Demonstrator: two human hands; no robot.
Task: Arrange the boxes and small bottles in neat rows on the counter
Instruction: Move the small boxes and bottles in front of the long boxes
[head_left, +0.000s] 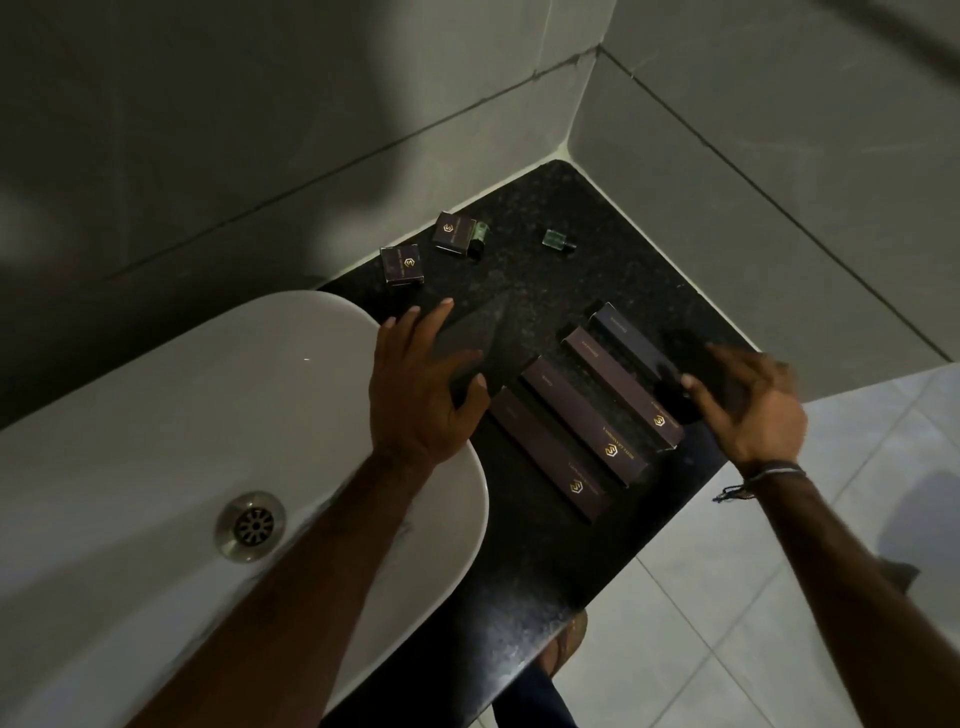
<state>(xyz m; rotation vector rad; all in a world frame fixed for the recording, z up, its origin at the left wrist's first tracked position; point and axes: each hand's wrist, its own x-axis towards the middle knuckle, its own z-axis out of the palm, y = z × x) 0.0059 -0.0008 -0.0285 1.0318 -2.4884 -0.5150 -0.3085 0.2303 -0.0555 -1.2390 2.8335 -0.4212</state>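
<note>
Left hand (423, 387) and right hand (748, 400) each clasp a dark box. Four long brown cardboard boxes (587, 415) lie aligned; small boxes (402, 264) and green glass bottles (557, 240) remain scattered.

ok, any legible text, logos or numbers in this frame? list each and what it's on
No text is legible.
Long boxes: gold hexagon emblem and gold lettering along each, too small and blurred to read.
Small boxes: same gold emblem with lettering beside it, unreadable.
Small bottles: no label visible.
Dark box in the left hand: no print discernible.
</note>
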